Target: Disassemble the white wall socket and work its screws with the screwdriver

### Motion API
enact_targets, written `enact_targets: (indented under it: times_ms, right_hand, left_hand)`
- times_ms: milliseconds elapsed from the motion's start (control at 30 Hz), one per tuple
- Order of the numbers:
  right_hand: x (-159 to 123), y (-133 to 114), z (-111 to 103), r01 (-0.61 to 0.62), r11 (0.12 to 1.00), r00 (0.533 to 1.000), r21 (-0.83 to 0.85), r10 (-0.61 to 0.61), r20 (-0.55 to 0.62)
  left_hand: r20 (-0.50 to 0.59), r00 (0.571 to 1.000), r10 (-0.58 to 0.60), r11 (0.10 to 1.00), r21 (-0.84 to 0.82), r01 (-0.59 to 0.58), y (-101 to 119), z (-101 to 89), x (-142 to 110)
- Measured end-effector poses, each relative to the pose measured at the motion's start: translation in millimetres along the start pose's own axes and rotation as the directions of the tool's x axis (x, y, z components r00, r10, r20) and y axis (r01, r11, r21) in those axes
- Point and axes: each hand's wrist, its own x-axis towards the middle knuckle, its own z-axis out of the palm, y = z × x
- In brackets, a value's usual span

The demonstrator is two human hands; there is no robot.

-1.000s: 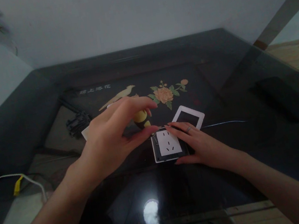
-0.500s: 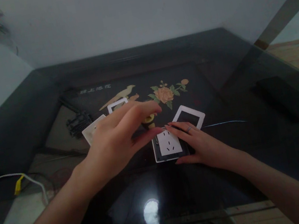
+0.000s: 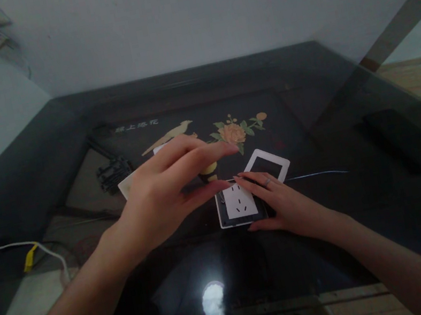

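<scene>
A wall socket [image 3: 240, 202] with a white five-slot face and a dark frame lies on the glass tabletop. My right hand [image 3: 278, 197] is closed on its right side, the fingers over the top edge and the thumb at the lower edge. Above the socket's upper left corner, my left hand [image 3: 162, 187] curls round a short screwdriver [image 3: 208, 171] with a yellow and black handle. Its index finger reaches out past the handle, while the thumb lies below. Most of the tool is hidden by the hand. A small metal part shows at the socket's left edge.
Behind the socket lies a white cover frame [image 3: 266, 163]. Another white plate [image 3: 126, 186] is partly hidden behind my left hand. A dark flat object [image 3: 406, 139] lies at right; a white cable [image 3: 50, 253] with a yellow tag [image 3: 30, 258] at left. A wall stands behind the table.
The fingers of my left hand have rolled over the screwdriver handle, the index finger reaching further right. My right hand and the socket stay put; the view has shifted slightly.
</scene>
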Motion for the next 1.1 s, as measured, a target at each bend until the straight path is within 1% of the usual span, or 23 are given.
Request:
enact_targets:
  times_ms: [67,200,267,333,367,400,467,500,533,567,600,667,733,800,933,1000,1100]
  right_hand:
    - [-0.5,0.4,0.6,0.002,1.000,1.000,0.006,-0.002,0.000]
    - [-0.3,1.0,1.4,0.002,1.000,1.000,0.018,-0.002,-0.004]
    - [-0.2,1.3,1.4,0.000,1.000,1.000,0.025,0.000,-0.003]
    - [-0.3,1.7,1.3,0.001,1.000,1.000,0.031,0.000,-0.004]
    - [-0.4,2.0,1.2,0.002,0.999,1.000,0.034,-0.002,-0.005]
    - [-0.5,2.2,1.2,0.003,0.999,1.000,0.036,-0.003,-0.006]
    - [-0.4,2.3,1.2,0.008,0.999,1.000,0.037,-0.007,-0.009]
    - [-0.3,2.2,1.1,0.009,0.999,1.000,0.035,-0.009,-0.010]
    - [-0.1,2.0,1.1,0.009,0.999,1.000,0.031,-0.009,-0.009]
    - [0.2,1.7,0.9,0.008,1.000,1.000,0.028,-0.008,-0.007]
    - [0.4,1.3,0.7,0.006,1.000,1.000,0.025,-0.006,-0.003]
    - [1.0,0.6,0.3,0.003,1.000,1.000,0.023,-0.003,0.002]
    - [1.2,0.1,0.1,0.001,1.000,1.000,0.023,-0.002,0.004]
    - [1.1,-0.1,0.3,0.003,1.000,1.000,0.022,-0.003,0.004]
    - [0.3,0.3,1.3,0.002,1.000,1.000,0.015,-0.002,0.003]
    - [-0.1,0.4,1.2,0.000,1.000,1.000,0.017,0.000,0.000]
    - [-0.2,0.3,0.2,0.002,1.000,1.000,0.029,-0.002,-0.003]
  left_hand:
    - [0.054,0.998,-0.043,0.999,-0.017,0.044,-0.2,-2.0,0.0]
    - [0.194,0.972,-0.131,0.976,-0.145,0.160,-1.1,-9.9,-2.1]
    - [0.225,0.961,-0.158,0.955,-0.211,0.206,-1.6,-10.2,-3.7]
    - [0.205,0.962,-0.179,0.936,-0.266,0.231,-1.6,-6.5,-4.9]
    - [0.171,0.970,-0.170,0.938,-0.275,0.213,-1.4,-3.6,-5.1]
    - [0.130,0.980,-0.148,0.948,-0.262,0.178,-1.1,-0.7,-5.0]
    - [0.050,0.997,-0.053,0.979,-0.193,0.062,-0.1,3.6,-3.8]
    - [0.035,0.999,-0.004,0.988,-0.156,0.009,0.7,4.2,-2.9]
    - [0.037,0.999,0.024,0.991,-0.135,-0.019,1.7,3.6,-2.0]
    - [0.054,0.998,0.026,0.990,-0.137,-0.018,2.7,1.9,-1.3]
    - [0.085,0.996,0.005,0.987,-0.159,0.009,3.7,-0.6,-0.9]
    - [0.169,0.984,-0.063,0.973,-0.209,0.099,5.3,-5.9,-1.0]
    - [0.218,0.969,-0.113,0.958,-0.235,0.164,5.6,-8.6,-1.8]
    - [0.195,0.975,-0.111,0.964,-0.217,0.153,4.6,-7.0,-2.3]
    - [0.078,0.996,-0.040,0.988,-0.144,0.051,3.1,0.0,-0.8]
    - [0.094,0.994,-0.052,0.987,-0.146,0.066,4.0,-0.6,0.0]
    - [0.184,0.975,-0.126,0.965,-0.203,0.163,6.0,-6.4,-0.6]
